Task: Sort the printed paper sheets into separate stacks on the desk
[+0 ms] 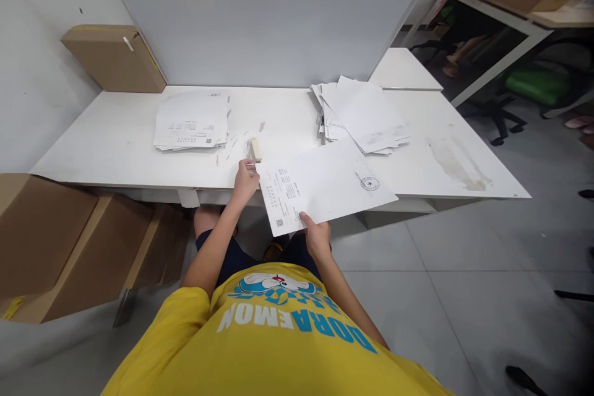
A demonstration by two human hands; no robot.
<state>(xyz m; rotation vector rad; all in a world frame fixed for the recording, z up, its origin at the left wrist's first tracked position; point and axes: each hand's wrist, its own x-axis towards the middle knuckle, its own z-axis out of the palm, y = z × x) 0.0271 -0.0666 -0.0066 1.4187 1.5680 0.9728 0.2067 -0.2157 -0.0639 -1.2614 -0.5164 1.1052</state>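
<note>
The print on the white stamped paper sheet [325,189] is too small to read. That sheet hides the right hand [316,236] fingers beneath it and part of the white worktop [116,142] edge.

Office, white desk [116,142], paper stacks [192,120], cardboard boxes [114,59], swivel chair [533,90]

Left hand [245,178]: bare forearm extended forward and up, fingers curled closed at the near-left corner of the white printed paper sheet [325,185]. Right hand [317,236]: arm bent, thumb on top, pinching that sheet's near edge.
</note>
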